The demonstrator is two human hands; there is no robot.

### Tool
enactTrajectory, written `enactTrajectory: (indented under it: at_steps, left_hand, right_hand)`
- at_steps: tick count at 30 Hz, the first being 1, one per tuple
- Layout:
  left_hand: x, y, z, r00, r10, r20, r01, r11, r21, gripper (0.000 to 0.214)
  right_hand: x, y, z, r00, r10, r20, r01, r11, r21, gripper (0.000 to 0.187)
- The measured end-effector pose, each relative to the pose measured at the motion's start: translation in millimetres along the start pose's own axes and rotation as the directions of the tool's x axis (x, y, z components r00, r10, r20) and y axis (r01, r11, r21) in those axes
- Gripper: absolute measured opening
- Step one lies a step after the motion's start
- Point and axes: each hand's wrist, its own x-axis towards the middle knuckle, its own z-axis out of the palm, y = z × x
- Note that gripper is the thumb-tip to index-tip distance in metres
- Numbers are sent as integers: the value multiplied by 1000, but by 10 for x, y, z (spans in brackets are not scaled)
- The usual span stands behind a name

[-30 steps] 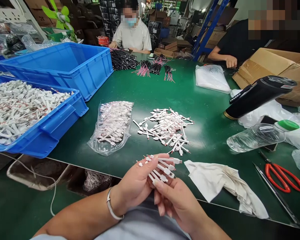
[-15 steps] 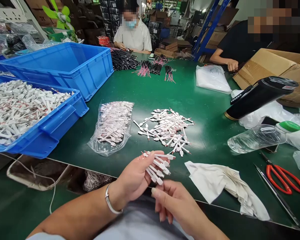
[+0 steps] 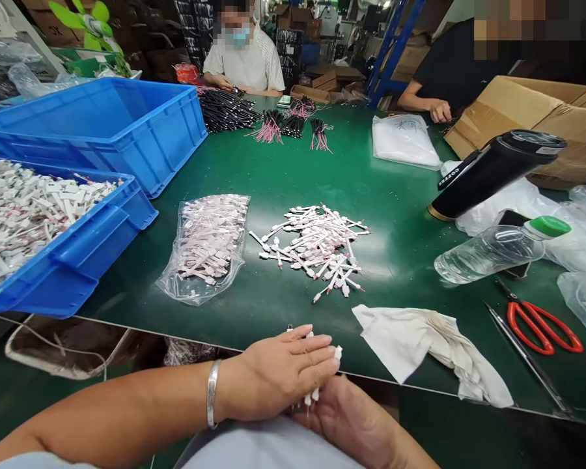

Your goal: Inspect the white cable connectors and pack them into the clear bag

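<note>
A bunch of short white connector cables (image 3: 313, 396) is sandwiched between my two hands at the table's near edge. My left hand (image 3: 276, 372), with a silver bangle on the wrist, lies palm down over them, its fingers stretched close together. Beneath it my right hand (image 3: 349, 413) is turned palm up and supports the bunch; its fingers are mostly hidden. White ends poke out past my left fingers. Just beyond, a loose pile of similar white cables (image 3: 322, 238) lies on the green table (image 3: 283, 170). Left of that pile is a clear plastic bag (image 3: 208, 238) full of them.
Blue bins (image 3: 112, 251) stand at the left, the nearer heaped with white pieces. A white cloth (image 3: 420, 339), red-handled scissors (image 3: 542, 326), tweezers (image 3: 522, 355), a water bottle (image 3: 488, 251) and a black tumbler (image 3: 493, 176) lie right. Two people work across the table.
My left hand has turned from palm up to palm down over the cables. My right hand has moved under the bunch. The view has shifted slightly.
</note>
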Motion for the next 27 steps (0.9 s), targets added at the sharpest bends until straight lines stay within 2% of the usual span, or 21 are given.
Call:
enactTrajectory:
  at_steps: [5, 11, 14, 18, 22, 27]
  left_hand:
    - [-21, -48, 8, 998, 3, -60, -7, 998, -62, 59]
    - [-36, -64, -32, 993, 6, -120, -22, 991, -134, 110]
    - [-110, -53, -129, 986, -116, -120, 91, 976, -197, 127]
    - [-247, -51, -177, 947, -298, -124, 270, 942, -200, 129]
    - [-302, -27, -129, 935, -329, -133, 309, 939, -151, 123]
    - [-277, 6, -151, 927, -350, -131, 319, 924, -210, 119]
  right_hand:
    - [96, -18, 84, 997, 1, 71, -3, 999, 36, 47]
    - [106, -49, 118, 999, 6, 37, -9, 996, 93, 39]
    - [99, -41, 92, 1000, 23, 15, -25, 995, 92, 38]
    - [106, -8, 45, 998, 69, -7, -67, 988, 141, 43]
    - [120, 24, 41, 996, 80, -27, -75, 983, 167, 41]
    - [113, 16, 81, 996, 83, -37, -75, 982, 172, 38]
